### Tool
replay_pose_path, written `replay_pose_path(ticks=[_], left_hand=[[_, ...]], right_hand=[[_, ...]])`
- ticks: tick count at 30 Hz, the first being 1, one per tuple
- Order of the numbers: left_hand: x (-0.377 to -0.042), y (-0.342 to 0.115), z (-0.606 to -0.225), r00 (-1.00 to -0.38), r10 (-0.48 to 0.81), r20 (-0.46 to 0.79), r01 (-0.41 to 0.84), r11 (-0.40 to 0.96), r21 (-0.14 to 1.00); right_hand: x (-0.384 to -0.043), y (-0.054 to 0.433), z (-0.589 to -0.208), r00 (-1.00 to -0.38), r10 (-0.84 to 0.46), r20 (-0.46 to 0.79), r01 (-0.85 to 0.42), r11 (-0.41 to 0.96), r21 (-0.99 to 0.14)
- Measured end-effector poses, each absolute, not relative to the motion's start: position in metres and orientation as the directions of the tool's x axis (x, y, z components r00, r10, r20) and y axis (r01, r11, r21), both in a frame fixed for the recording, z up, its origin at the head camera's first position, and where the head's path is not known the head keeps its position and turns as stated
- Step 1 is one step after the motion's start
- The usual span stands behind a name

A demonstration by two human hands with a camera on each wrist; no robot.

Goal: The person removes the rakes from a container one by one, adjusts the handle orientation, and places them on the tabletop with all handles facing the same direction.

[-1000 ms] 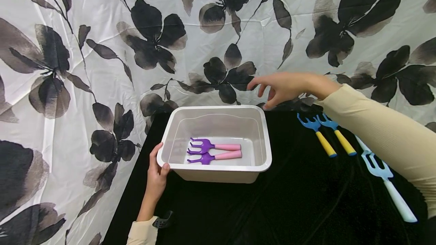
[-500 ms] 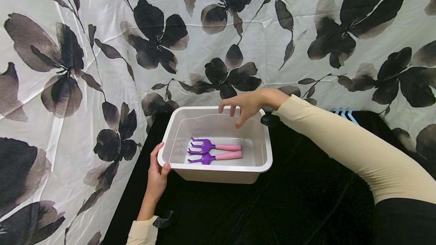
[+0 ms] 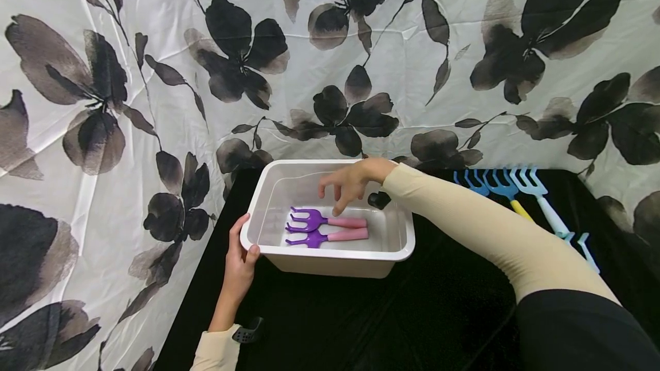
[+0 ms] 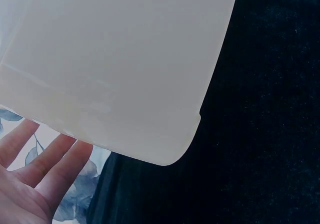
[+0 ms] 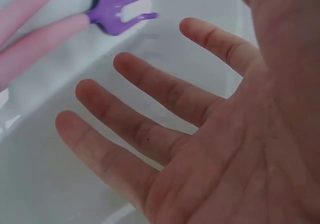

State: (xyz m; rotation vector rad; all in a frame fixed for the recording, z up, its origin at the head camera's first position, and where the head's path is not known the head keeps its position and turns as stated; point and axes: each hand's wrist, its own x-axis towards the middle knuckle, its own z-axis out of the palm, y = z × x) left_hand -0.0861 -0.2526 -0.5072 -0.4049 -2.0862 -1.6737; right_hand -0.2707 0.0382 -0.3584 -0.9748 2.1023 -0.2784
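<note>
One splayed right hand (image 3: pixel 352 182) over bin (image 3: pixel 330 266)

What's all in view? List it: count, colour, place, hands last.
Backdrop: 1, white with dark flowers, rear
Table: 1, black, before backdrop
Tub: 1, off-white, on table
Small forks: 2, purple with pink handles, in tub
Blue forks: 2, one yellow handle showing, back right
Pale fork: 1, light blue, beside them
Prongs: 2, light blue, by right sleeve
Wrist devices: 2, black, one per wrist
Sleeves: 2, cream, forearms; right upper arm black
Left hand: 1, gripping tub's left corner
Right hand: 1, over tub
</note>
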Motion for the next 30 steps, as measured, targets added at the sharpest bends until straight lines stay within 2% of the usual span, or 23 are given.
replay_pose_path(ticks=[8, 15, 23, 30], left_hand=[[-0.089, -0.253, -0.509, -0.861, -0.034, 0.508, 0.489, 0.225, 0.843], [-0.09, -0.254, -0.51, -0.849, -0.035, 0.527, 0.507, 0.224, 0.832], [-0.091, -0.254, -0.512, -0.836, -0.04, 0.547, 0.528, 0.209, 0.823], [-0.09, -0.256, -0.513, -0.835, -0.047, 0.548, 0.529, 0.201, 0.824]], right_hand=[[-0.276, 0.026, -0.388, -0.398, -0.645, -0.653, -0.527, 0.743, -0.413], [-0.278, 0.019, -0.404, -0.45, -0.602, -0.66, -0.516, 0.779, -0.358], [-0.285, 0.011, -0.422, -0.439, -0.596, -0.672, -0.611, 0.747, -0.264], [-0.287, 0.004, -0.435, -0.418, -0.596, -0.685, -0.643, 0.727, -0.24]])
